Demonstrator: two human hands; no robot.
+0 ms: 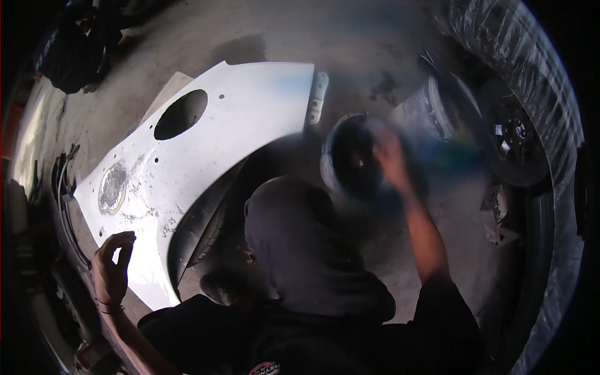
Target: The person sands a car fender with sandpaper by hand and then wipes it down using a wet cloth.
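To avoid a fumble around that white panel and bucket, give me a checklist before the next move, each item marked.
1. Right hand at the mouth of the bucket: ok.
2. Right hand's hold confirmed: cannot tell, it is blurred.
3. Left hand free of tools: ok, none shows in its curled fingers.
4. Left hand clear of the white panel: cannot tell, they overlap in view.
5. Worn patch on the panel uncovered: ok.
6. Bucket's contents known: cannot tell, its inside is dark.
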